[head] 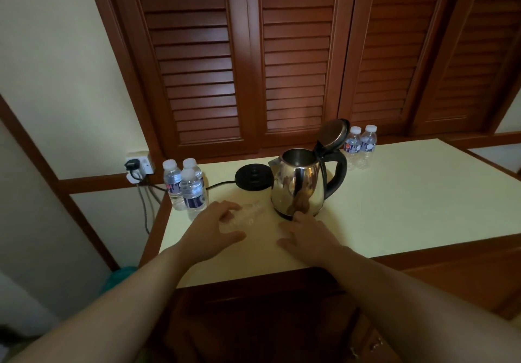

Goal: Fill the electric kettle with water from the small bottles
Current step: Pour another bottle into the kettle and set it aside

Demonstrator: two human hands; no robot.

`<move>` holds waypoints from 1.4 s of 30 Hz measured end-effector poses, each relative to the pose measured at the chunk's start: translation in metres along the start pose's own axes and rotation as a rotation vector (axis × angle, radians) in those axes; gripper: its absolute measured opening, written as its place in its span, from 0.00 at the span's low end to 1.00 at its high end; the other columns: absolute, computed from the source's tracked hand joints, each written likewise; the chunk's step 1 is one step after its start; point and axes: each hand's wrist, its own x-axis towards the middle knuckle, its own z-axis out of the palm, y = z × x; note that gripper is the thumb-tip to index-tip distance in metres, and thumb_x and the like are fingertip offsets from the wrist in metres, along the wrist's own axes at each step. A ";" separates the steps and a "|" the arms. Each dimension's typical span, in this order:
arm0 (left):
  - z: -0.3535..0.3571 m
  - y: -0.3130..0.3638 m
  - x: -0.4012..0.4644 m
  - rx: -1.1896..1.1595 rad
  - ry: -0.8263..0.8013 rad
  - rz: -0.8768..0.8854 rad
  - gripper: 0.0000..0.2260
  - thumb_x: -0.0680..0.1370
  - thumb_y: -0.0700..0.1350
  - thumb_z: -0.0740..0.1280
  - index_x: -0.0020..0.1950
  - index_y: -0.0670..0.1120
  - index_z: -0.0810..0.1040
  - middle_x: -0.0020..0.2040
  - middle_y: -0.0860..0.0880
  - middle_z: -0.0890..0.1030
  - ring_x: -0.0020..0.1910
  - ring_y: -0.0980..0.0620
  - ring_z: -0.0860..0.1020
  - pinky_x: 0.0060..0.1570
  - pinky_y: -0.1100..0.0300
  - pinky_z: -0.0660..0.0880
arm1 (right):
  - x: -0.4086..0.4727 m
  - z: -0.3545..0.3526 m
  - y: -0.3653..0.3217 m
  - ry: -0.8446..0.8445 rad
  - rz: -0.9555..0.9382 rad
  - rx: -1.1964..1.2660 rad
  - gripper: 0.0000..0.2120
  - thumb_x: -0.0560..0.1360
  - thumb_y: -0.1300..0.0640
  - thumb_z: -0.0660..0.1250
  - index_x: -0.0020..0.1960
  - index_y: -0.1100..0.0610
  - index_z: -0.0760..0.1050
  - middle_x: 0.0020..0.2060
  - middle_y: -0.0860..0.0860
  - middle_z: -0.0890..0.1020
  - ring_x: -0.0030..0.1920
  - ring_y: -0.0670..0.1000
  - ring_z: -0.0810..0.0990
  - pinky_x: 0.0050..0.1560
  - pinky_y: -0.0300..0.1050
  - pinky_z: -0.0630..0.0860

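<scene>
Kettle stands upright on the table, lid tipped open, off its base, which sits just left of it. Left hand lies left of the kettle, fingers curled over a clear bottle lying on its side. Right hand rests flat before the kettle, fingers straight, one fingertip near its foot. Three capped bottles stand left of the kettle; two bottles stand behind it to the right.
</scene>
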 end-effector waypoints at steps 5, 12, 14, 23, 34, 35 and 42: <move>-0.008 -0.013 -0.013 0.030 -0.026 0.003 0.26 0.73 0.53 0.79 0.68 0.58 0.75 0.55 0.59 0.77 0.54 0.60 0.77 0.52 0.66 0.73 | 0.005 -0.003 -0.005 -0.005 -0.022 0.123 0.17 0.82 0.44 0.64 0.65 0.54 0.77 0.57 0.49 0.72 0.55 0.50 0.74 0.58 0.47 0.74; -0.006 -0.012 -0.006 0.059 -0.052 0.013 0.26 0.72 0.55 0.79 0.67 0.62 0.74 0.57 0.57 0.78 0.54 0.60 0.77 0.53 0.65 0.73 | 0.008 -0.027 -0.025 0.302 -0.104 0.467 0.05 0.81 0.47 0.69 0.51 0.46 0.74 0.45 0.43 0.71 0.43 0.40 0.71 0.44 0.33 0.65; -0.003 -0.010 -0.004 0.053 -0.055 0.008 0.26 0.72 0.55 0.79 0.67 0.62 0.74 0.58 0.57 0.78 0.54 0.60 0.77 0.52 0.67 0.73 | 0.008 -0.032 -0.027 0.318 -0.129 0.521 0.06 0.81 0.47 0.69 0.54 0.48 0.78 0.47 0.44 0.74 0.46 0.41 0.74 0.47 0.33 0.68; 0.012 0.015 0.004 0.031 -0.073 0.062 0.26 0.72 0.56 0.79 0.67 0.63 0.74 0.58 0.58 0.78 0.55 0.62 0.76 0.56 0.64 0.75 | -0.002 -0.042 -0.009 0.275 -0.185 0.701 0.15 0.79 0.48 0.72 0.64 0.51 0.82 0.55 0.41 0.80 0.54 0.38 0.79 0.52 0.28 0.74; 0.042 0.089 0.017 -0.106 -0.155 0.001 0.22 0.72 0.53 0.80 0.64 0.63 0.79 0.56 0.59 0.84 0.56 0.61 0.80 0.56 0.62 0.77 | -0.019 -0.082 0.076 0.081 -0.234 0.848 0.20 0.71 0.60 0.80 0.61 0.49 0.84 0.52 0.46 0.86 0.53 0.42 0.84 0.53 0.38 0.81; 0.046 0.097 0.018 -0.118 -0.159 0.011 0.21 0.72 0.52 0.80 0.62 0.64 0.80 0.56 0.60 0.84 0.56 0.61 0.81 0.56 0.62 0.78 | -0.020 -0.083 0.084 0.075 -0.246 0.809 0.19 0.72 0.58 0.80 0.61 0.49 0.84 0.51 0.46 0.86 0.53 0.43 0.84 0.54 0.39 0.81; 0.090 0.146 0.029 -0.132 -0.074 0.005 0.26 0.71 0.56 0.80 0.68 0.59 0.79 0.62 0.62 0.82 0.60 0.64 0.79 0.64 0.57 0.77 | -0.034 -0.091 0.133 0.097 -0.234 0.667 0.10 0.79 0.47 0.72 0.51 0.53 0.81 0.40 0.49 0.84 0.38 0.45 0.84 0.40 0.39 0.81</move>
